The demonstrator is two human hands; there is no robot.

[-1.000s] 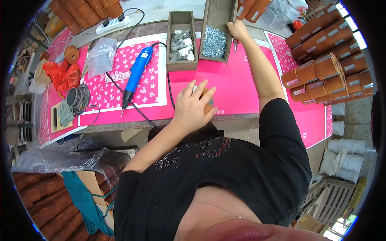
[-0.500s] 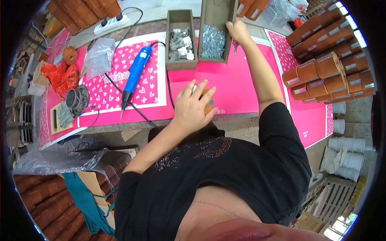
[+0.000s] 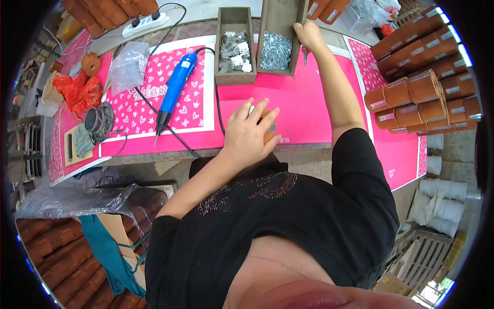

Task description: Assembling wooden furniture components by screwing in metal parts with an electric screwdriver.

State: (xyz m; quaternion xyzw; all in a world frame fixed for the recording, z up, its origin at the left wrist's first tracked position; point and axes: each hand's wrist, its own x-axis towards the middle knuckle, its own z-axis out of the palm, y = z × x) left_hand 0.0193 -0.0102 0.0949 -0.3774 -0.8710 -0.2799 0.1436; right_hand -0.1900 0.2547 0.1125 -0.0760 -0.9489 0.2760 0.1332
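Note:
My left hand (image 3: 244, 133) lies over a small orange-brown block-like piece (image 3: 269, 135) with a greyish metal part, its fingers curved across the top; the palm hides much of it. Away at the far side, my right hand (image 3: 309, 36) is closed on the right wall of a long wooden box (image 3: 276, 18), which holds many small silvery screws or nails (image 3: 276, 50). Just below that hand, a slim metal object (image 3: 304, 55) shows beside the box; its kind is unclear. A second wooden box (image 3: 235, 78) with flat metal pieces (image 3: 235, 49) stands to the left.
A blue electric screwdriver (image 3: 177, 90) with a black cord lies on the pink sheet (image 3: 309, 110). Farther left are a plastic bag (image 3: 128, 67), a red bag (image 3: 80, 91) and a dark wire coil (image 3: 99, 121). Brown tile-like pieces (image 3: 409, 98) are stacked at right; a power strip (image 3: 145, 24) sits behind.
The view has shifted slightly, and the boxes appear a little higher. My right hand stays at the screw box's wall, and my left hand keeps its place over the brown piece.

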